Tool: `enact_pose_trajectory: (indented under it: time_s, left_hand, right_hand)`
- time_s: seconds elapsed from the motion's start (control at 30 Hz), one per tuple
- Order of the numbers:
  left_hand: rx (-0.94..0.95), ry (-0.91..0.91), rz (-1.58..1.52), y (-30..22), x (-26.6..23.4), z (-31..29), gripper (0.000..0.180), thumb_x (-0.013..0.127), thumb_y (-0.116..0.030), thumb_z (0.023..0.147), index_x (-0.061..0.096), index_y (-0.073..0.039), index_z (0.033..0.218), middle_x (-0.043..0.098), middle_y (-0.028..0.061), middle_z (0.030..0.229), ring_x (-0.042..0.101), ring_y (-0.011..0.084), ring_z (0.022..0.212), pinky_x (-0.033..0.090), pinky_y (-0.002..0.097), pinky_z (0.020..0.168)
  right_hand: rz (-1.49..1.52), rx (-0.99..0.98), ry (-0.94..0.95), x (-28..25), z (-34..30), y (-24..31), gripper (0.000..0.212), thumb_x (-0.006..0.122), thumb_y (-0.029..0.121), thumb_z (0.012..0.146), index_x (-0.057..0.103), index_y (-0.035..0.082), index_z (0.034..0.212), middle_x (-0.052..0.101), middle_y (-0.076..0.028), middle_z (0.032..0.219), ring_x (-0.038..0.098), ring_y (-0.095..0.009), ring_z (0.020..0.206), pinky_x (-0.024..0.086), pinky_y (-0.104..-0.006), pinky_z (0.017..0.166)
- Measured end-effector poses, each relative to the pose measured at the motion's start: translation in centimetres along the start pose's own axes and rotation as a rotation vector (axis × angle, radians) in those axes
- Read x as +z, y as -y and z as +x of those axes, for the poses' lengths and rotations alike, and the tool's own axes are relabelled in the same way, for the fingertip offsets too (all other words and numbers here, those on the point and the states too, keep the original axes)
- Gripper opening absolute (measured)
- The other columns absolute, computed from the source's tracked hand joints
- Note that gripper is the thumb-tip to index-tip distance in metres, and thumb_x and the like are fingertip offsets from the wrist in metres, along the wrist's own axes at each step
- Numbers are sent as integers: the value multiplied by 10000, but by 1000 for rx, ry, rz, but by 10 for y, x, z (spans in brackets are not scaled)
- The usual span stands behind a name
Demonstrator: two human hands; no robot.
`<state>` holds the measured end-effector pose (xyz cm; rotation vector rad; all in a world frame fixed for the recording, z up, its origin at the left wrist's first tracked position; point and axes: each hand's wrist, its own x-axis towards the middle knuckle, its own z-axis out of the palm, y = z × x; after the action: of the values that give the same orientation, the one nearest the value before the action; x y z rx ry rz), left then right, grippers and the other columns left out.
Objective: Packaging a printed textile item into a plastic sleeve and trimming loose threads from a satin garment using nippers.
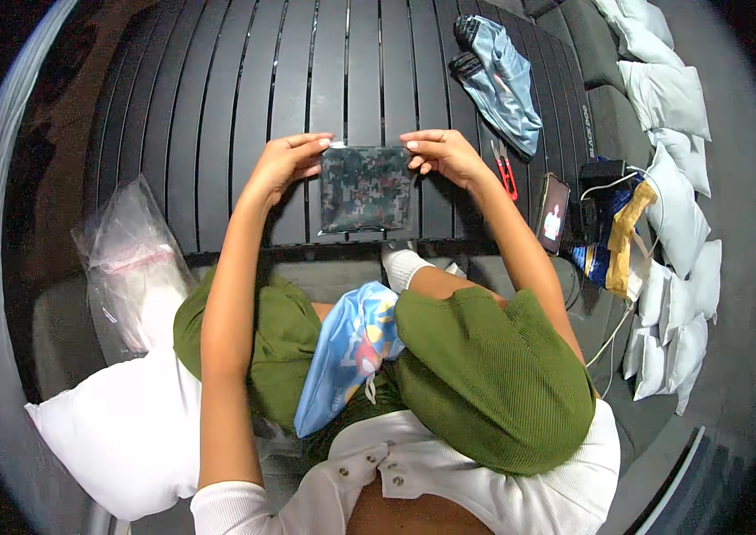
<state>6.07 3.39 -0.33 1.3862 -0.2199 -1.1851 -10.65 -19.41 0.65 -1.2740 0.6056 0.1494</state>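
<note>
A flat, squarish packet (365, 189) with a dark digital camouflage pattern lies on the black slatted table near its front edge. Clear, shiny plastic seems to cover it; what is folded inside cannot be made out. At its upper left corner, my left hand (293, 162) closes thumb and fingers on the plastic edge. My right hand (442, 153) pinches the upper right corner. Across my lap rests a light blue printed fabric pouch (351, 352) with a pale drawstring, touched by neither hand.
Right of my right hand lie red-handled snips (504, 169), a phone (553, 212) and a blue cloth piece with black trim (501, 85). White pillow-like packets (677, 205) line the right side. To my left are a clear plastic bag (132, 267) and a white cushion (128, 437).
</note>
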Motion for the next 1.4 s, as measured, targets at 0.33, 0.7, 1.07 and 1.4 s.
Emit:
enact_pose_trajectory:
  time_s: [0.33, 0.7, 1.07, 1.4]
  left_hand:
    - [160, -30, 372, 3, -10, 7, 211, 629, -169, 795, 653, -40, 960, 636, 8, 813, 557, 59, 698, 443, 191, 607]
    - [249, -189, 490, 7, -4, 9, 161, 637, -95, 744, 665, -22, 885, 654, 50, 754, 600, 93, 671, 471, 213, 591]
    - [150, -76, 76, 9, -7, 11, 213, 594, -114, 817, 606, 30, 974, 630, 61, 838, 609, 110, 718, 487, 194, 603]
    - [184, -131, 55, 8, -4, 13, 217, 588, -126, 828, 592, 35, 974, 622, 75, 860, 626, 135, 766, 501, 197, 633]
  right_hand:
    - [-23, -5, -41, 8, 3, 0, 223, 595, 85, 801, 594, -49, 979, 627, -81, 788, 613, -119, 650, 485, -203, 542]
    - [-21, -36, -138, 18, 11, -4, 224, 560, 18, 790, 566, -97, 983, 614, -144, 860, 638, -190, 725, 531, -239, 665]
    - [181, -25, -169, 17, 13, -6, 226, 565, 25, 800, 552, -114, 978, 604, -172, 913, 627, -246, 841, 530, -267, 745]
    - [160, -60, -191, 21, 11, -3, 237, 575, 21, 795, 546, -117, 985, 604, -173, 929, 619, -254, 874, 523, -260, 770]
